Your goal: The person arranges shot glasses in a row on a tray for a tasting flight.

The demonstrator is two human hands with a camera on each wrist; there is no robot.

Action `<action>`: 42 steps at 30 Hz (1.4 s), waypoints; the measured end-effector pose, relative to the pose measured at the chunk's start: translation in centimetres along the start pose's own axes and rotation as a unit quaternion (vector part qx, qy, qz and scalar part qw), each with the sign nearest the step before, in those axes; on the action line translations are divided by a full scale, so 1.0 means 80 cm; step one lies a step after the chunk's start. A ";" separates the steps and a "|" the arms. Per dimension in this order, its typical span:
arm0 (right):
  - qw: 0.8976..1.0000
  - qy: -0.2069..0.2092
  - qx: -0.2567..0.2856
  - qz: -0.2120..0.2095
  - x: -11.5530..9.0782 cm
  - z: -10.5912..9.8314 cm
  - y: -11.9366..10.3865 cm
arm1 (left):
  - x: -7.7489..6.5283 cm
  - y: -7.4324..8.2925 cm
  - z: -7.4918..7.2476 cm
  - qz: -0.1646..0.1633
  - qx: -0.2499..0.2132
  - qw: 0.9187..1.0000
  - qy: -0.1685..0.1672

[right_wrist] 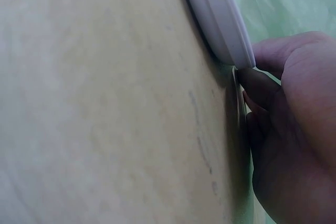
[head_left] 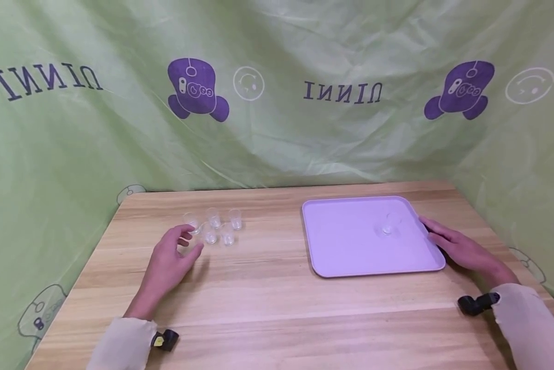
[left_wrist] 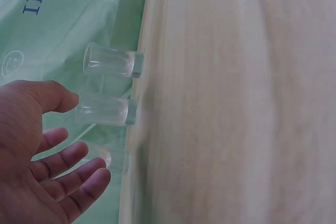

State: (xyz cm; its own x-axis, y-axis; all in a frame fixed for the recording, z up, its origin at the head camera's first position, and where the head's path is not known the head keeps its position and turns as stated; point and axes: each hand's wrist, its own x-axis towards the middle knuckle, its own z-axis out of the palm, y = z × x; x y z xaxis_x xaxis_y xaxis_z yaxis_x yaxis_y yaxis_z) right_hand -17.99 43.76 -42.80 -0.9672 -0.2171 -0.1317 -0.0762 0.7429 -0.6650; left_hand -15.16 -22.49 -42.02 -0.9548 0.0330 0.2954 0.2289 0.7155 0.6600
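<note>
Left hand (head_left: 170,259) loose, empty, beside five shot glasses (head_left: 210,235), bench (head_left: 267,313) left; crowded reach could topple neighbours. Right hand (head_left: 461,250) pinches lilac tray (head_left: 346,241), right rim; tilting could slide lone glass (head_left: 387,229).

2 arms (head_left: 146,294) outstretched, well apart, left fingers (left_wrist: 76,177) loosely bent, right fingers (right_wrist: 260,87) curled

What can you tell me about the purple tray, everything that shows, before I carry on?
The tray is a light purple rectangle with rounded corners, a plain base and a low raised rim; it looks like smooth plastic. It lies on the right side of the wood-grain table. One small clear cup stands on it, a little right of centre. The right hand touches its right edge; whether it grips there is unclear.
</note>
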 end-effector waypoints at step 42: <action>1.000 0.005 0.009 -0.004 -0.002 0.003 0.005 | 0.029 -0.007 0.019 -0.064 -0.034 0.996 -0.052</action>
State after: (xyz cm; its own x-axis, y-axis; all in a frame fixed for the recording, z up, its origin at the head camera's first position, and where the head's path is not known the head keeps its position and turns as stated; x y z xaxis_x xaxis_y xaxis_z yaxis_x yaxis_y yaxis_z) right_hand -17.80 43.97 -43.23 -0.9690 -0.2161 -0.1196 -0.0788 0.7295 -0.6794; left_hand -17.80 -21.74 -42.77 -0.9907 0.0186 0.1346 0.1123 0.6691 0.7347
